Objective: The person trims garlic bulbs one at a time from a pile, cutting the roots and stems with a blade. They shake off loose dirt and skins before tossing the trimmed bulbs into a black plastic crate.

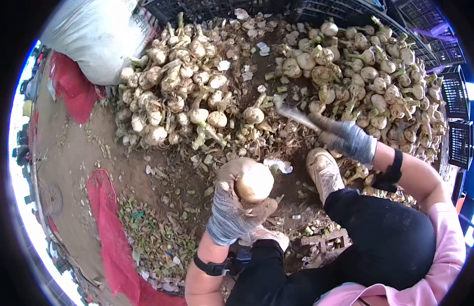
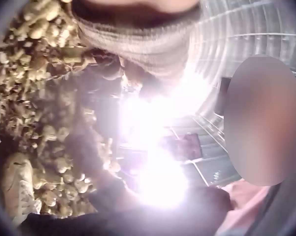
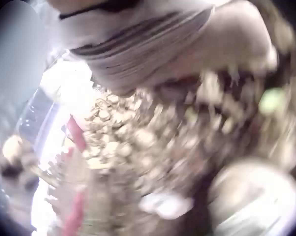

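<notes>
In the head view a gloved left hand (image 1: 237, 201) holds a pale round bulb (image 1: 255, 182), fingers and thumb around its sides. Up and to the right, the gloved right hand (image 1: 339, 135) grips a knife (image 1: 297, 117), its blade blurred and pointing up-left, over the gap between two heaps of bulbs. The left wrist view shows the ribbed glove cuff (image 2: 138, 44) at the top, with strong glare below it. In the right wrist view the gloved right hand (image 3: 187, 44) is blurred and its fingertips are hard to make out.
Bulbs with stems lie in a left heap (image 1: 181, 76) and a right heap (image 1: 369, 76). Black crates (image 1: 453, 94) line the right and back. A white sack (image 1: 102, 41) stands at upper left; red netting (image 1: 109, 224) and trimmings (image 1: 155, 229) lie left. A shoe (image 1: 323, 171) is between the hands.
</notes>
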`<state>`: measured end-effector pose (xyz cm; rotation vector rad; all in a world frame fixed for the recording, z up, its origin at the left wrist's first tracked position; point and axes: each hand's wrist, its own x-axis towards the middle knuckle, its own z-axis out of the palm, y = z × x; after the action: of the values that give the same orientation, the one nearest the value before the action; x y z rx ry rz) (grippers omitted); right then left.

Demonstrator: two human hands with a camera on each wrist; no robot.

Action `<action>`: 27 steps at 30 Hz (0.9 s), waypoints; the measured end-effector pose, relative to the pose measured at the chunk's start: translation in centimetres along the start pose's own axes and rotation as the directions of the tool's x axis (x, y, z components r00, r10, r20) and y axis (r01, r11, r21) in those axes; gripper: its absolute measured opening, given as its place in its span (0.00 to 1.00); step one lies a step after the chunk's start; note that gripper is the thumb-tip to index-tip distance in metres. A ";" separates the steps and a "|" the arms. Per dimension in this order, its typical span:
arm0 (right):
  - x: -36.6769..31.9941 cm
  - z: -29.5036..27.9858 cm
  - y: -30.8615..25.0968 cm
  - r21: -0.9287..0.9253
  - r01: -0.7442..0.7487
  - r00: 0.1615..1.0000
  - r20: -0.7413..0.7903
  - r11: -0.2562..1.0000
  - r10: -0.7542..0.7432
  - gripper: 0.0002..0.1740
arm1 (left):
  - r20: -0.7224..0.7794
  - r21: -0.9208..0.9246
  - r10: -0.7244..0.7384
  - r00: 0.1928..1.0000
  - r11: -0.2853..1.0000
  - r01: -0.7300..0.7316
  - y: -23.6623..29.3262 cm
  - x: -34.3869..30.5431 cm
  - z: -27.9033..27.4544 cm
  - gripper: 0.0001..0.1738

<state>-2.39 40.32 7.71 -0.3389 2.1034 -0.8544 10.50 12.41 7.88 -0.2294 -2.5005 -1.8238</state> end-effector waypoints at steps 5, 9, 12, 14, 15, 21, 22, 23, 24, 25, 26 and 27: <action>0.3 0.0 -2.9 0.230 0.429 0.851 0.222 0.874 -0.476 0.31 | 0.237 0.111 0.208 0.949 0.965 -0.239 -1.0 1.3 -0.8 0.17; 0.5 0.2 -4.1 0.284 0.422 0.818 0.291 0.861 -0.496 0.29 | 0.376 0.204 0.275 0.885 0.907 -0.368 1.0 2.6 -0.6 0.13; 1.7 0.0 0.4 0.021 0.020 0.941 0.337 1.000 -0.026 0.30 | 0.126 -0.003 -0.025 0.992 1.000 0.026 0.1 -0.6 -2.8 0.12; 1.6 -1.0 2.6 -0.124 -0.157 0.927 0.324 0.980 0.190 0.30 | -0.230 -0.400 -0.459 0.858 0.848 0.347 -2.0 -1.1 -3.9 0.12; 0.5 -0.1 3.8 0.079 -0.177 0.939 0.311 0.981 0.145 0.31 | -0.255 -0.465 -0.561 0.788 0.785 0.409 -2.8 -0.7 -3.9 0.12; -0.3 1.9 1.8 0.241 -0.212 0.924 0.365 0.947 0.114 0.30 | 0.108 -0.624 -0.055 0.993 0.774 0.110 1.2 9.2 2.1 0.33; 0.0 2.0 2.1 0.283 -0.212 0.928 0.359 0.935 0.102 0.31 | 0.145 -0.373 0.062 0.987 0.928 -0.004 -0.7 10.9 2.9 0.30; 0.0 2.2 2.6 0.328 -0.220 0.929 0.357 0.919 0.095 0.31 | 0.180 -0.135 0.176 0.968 0.979 -0.153 -2.6 12.5 3.7 0.27; -0.1 2.0 2.6 0.304 -0.198 0.938 0.336 0.932 0.090 0.32 | 0.253 0.347 -0.229 0.940 0.928 0.133 -2.3 14.4 4.5 0.23; 0.1 1.8 2.5 0.302 -0.196 0.938 0.335 0.933 0.089 0.32 | 0.358 0.493 -0.330 0.874 0.861 0.124 -5.2 15.4 5.2 0.23; 0.1 1.6 2.4 0.257 -0.214 0.934 0.336 0.942 0.120 0.32 | 0.454 0.619 -0.422 0.785 0.783 0.063 -8.0 16.3 6.0 0.24; 0.1 1.4 2.5 0.212 -0.236 0.929 0.335 0.948 0.157 0.32 | 0.440 0.850 -0.559 0.703 0.512 -0.124 -7.4 16.6 6.5 0.25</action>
<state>-1.22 41.48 5.39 -0.1152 1.6800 -0.8692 -6.55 17.97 0.81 -0.6024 -3.7388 -0.2364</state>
